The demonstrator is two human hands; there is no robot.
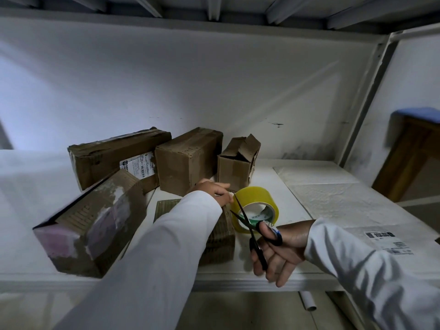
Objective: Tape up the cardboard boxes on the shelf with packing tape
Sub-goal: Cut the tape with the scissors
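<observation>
Left hand [212,189] pinches the tape end on a small box [220,236] at the shelf [321,186] front. Right hand [277,248] grips open scissors [252,231], blades at the strip beside the yellow tape roll [256,206].

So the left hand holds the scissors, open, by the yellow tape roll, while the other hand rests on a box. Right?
Not quite: the head view shows the right hand holding the scissors, open, by the yellow tape roll, while the left hand rests on a box.
</observation>
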